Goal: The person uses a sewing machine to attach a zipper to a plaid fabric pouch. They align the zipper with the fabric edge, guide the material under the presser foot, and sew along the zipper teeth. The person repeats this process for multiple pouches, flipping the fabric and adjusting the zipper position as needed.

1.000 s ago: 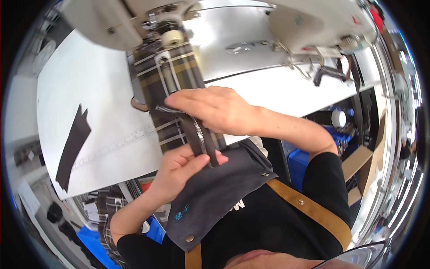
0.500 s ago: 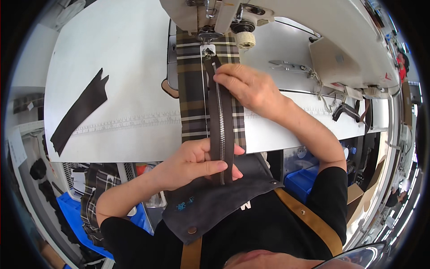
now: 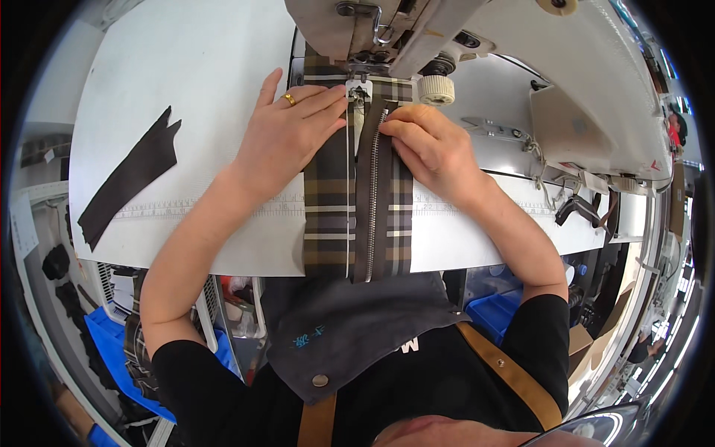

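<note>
A dark zipper (image 3: 375,179) with metal teeth lies lengthwise over a strip of plaid fabric (image 3: 325,194), its near end reaching the table's front edge. My right hand (image 3: 436,145) pinches the zipper's tape near its far end, just short of the sewing machine's presser foot (image 3: 360,89). On the left part of the plaid fabric my left hand (image 3: 294,130) lies flat, a ring on one finger, its fingertips beside the foot. The sewing machine's head (image 3: 395,37) stands over the fabric's far end. What lies directly under the needle is too small to tell.
A loose dark cloth piece (image 3: 130,175) lies on the white table (image 3: 179,67) at the left. Right of the machine are thread snips (image 3: 495,128) and a small dark tool (image 3: 577,208). Blue bins (image 3: 495,309) stand below the table edge.
My left hand has let go of the zipper's near end and moved up onto the plaid fabric beside the foot. The zipper now lies down along the fabric, its far end shifted right.
</note>
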